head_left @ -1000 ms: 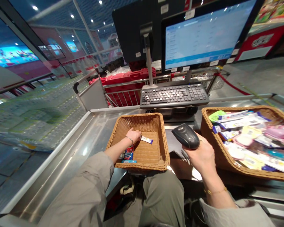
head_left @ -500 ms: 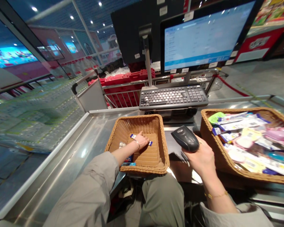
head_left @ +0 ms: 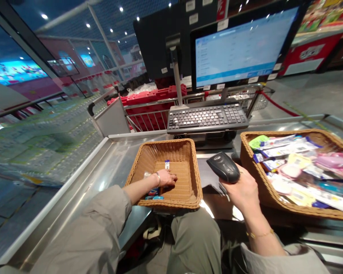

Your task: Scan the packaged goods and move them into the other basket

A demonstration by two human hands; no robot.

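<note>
My left hand (head_left: 168,178) rests inside the left wicker basket (head_left: 194,167), fingers closed on one end of a small white and blue stick packet (head_left: 167,164) that points away from me. A red and blue packet (head_left: 153,191) lies under my wrist at the basket's near edge. My right hand (head_left: 244,190) is wrapped round a black barcode scanner (head_left: 224,167), held between the two baskets. The right wicker basket (head_left: 245,160) is full of several packaged goods (head_left: 297,167).
A keyboard (head_left: 207,116) and a lit monitor (head_left: 237,45) stand behind the baskets on the steel counter (head_left: 103,171). A trolley with red crates (head_left: 154,101) is beyond the counter. My knee (head_left: 194,236) is below the left basket.
My left hand drew back slightly toward me in the basket and turned the small packet from lying crosswise to pointing away. The scanner hand barely moved.
</note>
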